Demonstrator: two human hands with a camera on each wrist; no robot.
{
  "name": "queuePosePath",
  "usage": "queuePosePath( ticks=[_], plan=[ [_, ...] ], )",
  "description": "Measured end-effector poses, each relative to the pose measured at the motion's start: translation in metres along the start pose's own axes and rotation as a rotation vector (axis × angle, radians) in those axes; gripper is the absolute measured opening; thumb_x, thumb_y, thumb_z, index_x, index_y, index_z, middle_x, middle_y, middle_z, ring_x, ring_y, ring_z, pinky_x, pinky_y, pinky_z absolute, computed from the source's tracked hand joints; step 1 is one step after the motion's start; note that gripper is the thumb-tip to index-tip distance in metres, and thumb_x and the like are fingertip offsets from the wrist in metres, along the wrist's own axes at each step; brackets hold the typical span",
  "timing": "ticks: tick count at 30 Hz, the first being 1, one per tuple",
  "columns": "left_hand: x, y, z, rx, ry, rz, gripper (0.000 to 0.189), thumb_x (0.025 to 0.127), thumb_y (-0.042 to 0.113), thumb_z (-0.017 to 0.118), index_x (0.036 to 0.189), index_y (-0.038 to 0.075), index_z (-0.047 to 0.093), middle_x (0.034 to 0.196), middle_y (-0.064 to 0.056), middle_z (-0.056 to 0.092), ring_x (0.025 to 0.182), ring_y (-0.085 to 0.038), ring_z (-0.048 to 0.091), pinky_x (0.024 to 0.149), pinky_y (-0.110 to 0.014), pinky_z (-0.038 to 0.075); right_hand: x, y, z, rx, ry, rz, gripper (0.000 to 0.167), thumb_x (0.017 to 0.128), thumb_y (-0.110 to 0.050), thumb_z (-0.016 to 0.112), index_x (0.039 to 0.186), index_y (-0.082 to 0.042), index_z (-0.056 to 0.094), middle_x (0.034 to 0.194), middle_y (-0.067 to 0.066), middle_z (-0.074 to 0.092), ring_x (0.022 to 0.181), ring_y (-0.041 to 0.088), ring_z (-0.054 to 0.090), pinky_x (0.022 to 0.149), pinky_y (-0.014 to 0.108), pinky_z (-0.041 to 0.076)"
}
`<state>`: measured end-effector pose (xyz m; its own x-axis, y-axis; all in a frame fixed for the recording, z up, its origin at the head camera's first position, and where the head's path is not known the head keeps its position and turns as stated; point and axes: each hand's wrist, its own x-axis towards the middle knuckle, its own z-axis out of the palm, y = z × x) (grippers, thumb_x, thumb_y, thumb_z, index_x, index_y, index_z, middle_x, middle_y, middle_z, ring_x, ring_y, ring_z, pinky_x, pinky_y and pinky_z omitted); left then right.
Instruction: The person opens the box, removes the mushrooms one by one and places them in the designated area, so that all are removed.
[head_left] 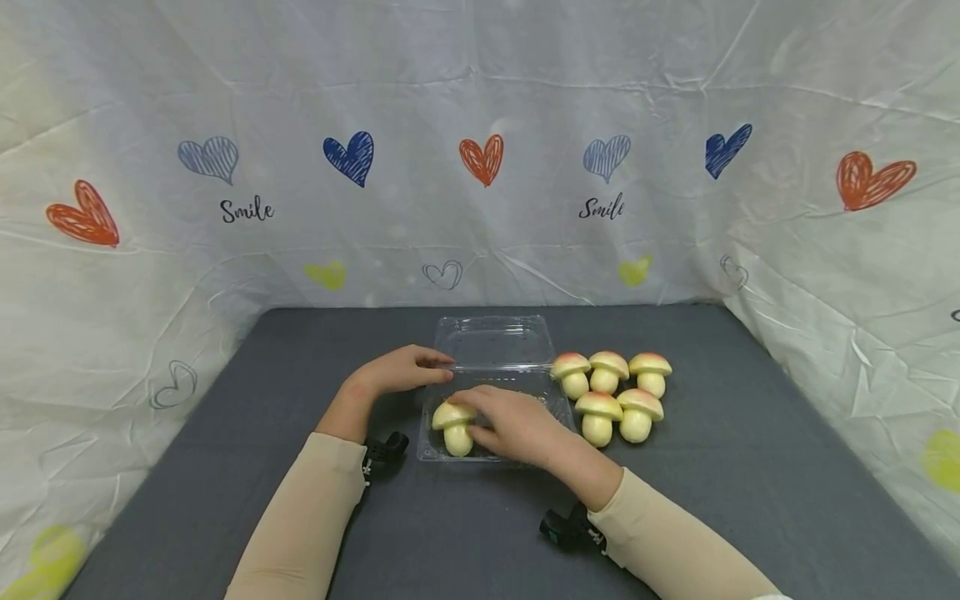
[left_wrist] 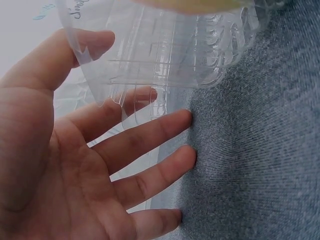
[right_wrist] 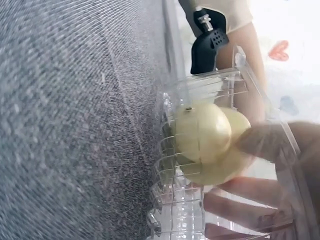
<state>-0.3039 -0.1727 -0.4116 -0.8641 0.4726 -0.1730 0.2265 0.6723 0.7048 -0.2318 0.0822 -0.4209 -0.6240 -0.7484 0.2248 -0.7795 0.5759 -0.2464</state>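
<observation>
A clear plastic clamshell box [head_left: 432,455] lies on the table with its lid [head_left: 491,343] folded back away from me. In its left half is a pale yellow toy mushroom [head_left: 456,440] with a rounded cap, stem toward me. My right hand [head_left: 517,427] reaches into the box and grips this mushroom; in the right wrist view the thumb and fingers meet the mushroom [right_wrist: 205,135] behind the clear wall. By the box's left back corner is my left hand [head_left: 408,369]. Its fingers are spread in the left wrist view, thumb and forefinger near the plastic edge [left_wrist: 165,75].
Several more toy mushrooms [head_left: 636,415] with reddish cap tops stand in two rows just right of the box. A dark grey cloth [head_left: 300,358] covers the table. White sheeting with printed hearts [head_left: 482,160] hangs behind and at both sides.
</observation>
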Motion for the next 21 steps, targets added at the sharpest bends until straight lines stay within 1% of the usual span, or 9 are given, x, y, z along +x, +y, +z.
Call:
queuePosePath(
  ticks=[3,7,10,13,18,21],
  plan=[
    [0.0004,-0.0007,-0.0004,0.003,-0.001,0.005,0.057,0.102,0.047,0.061,0.148,0.014,0.058,0.149,-0.009,0.055,0.134,-0.032,0.053,0.109,-0.054,0.044,0.0,-0.001,-0.0011,0.069,-0.021,-0.003,0.038,0.103,-0.033,0.066,0.139,-0.021,0.061,0.126,-0.003,0.065,0.099,0.011,0.064,0.074,0.033,0.056],
    [0.0004,-0.0011,-0.0005,0.011,0.002,0.005,0.056,0.102,0.046,0.061,0.148,0.015,0.058,0.149,-0.008,0.055,0.134,-0.032,0.053,0.108,-0.055,0.044,0.0005,-0.0018,-0.0027,0.118,-0.038,0.004,0.037,0.1,-0.037,0.07,0.132,-0.021,0.061,0.112,-0.008,0.065,0.087,0.006,0.059,0.07,0.03,0.052],
    [0.0003,-0.0007,-0.0004,0.016,0.004,0.004,0.056,0.102,0.047,0.062,0.148,0.015,0.058,0.149,-0.008,0.055,0.134,-0.032,0.053,0.108,-0.055,0.044,0.0008,-0.0009,-0.0033,0.147,-0.051,0.018,0.037,0.099,-0.035,0.072,0.13,-0.021,0.06,0.106,-0.01,0.064,0.081,0.005,0.056,0.067,0.028,0.05],
    [0.0001,-0.0005,-0.0002,0.014,0.004,0.001,0.057,0.102,0.048,0.062,0.148,0.015,0.058,0.148,-0.008,0.055,0.134,-0.032,0.053,0.108,-0.055,0.045,0.0007,-0.0001,-0.0039,0.181,-0.059,0.026,0.036,0.099,-0.031,0.073,0.129,-0.019,0.059,0.108,-0.008,0.064,0.084,0.006,0.058,0.071,0.028,0.051],
    [0.0015,-0.0016,0.0001,0.021,0.007,0.01,0.056,0.102,0.048,0.062,0.147,0.015,0.059,0.148,-0.008,0.056,0.133,-0.032,0.053,0.107,-0.055,0.045,-0.0005,0.0,-0.006,0.247,-0.059,0.028,0.045,0.095,-0.027,0.079,0.133,-0.013,0.059,0.124,-0.001,0.062,0.1,0.012,0.062,0.081,0.03,0.055],
    [0.0015,-0.0014,0.0,0.029,0.01,0.015,0.055,0.102,0.047,0.062,0.146,0.015,0.06,0.147,-0.008,0.056,0.133,-0.031,0.054,0.107,-0.054,0.046,-0.0008,-0.0004,-0.0083,0.247,-0.068,0.033,0.048,0.092,-0.026,0.081,0.134,-0.013,0.061,0.126,-0.001,0.059,0.102,0.013,0.062,0.082,0.03,0.055]
  ],
)
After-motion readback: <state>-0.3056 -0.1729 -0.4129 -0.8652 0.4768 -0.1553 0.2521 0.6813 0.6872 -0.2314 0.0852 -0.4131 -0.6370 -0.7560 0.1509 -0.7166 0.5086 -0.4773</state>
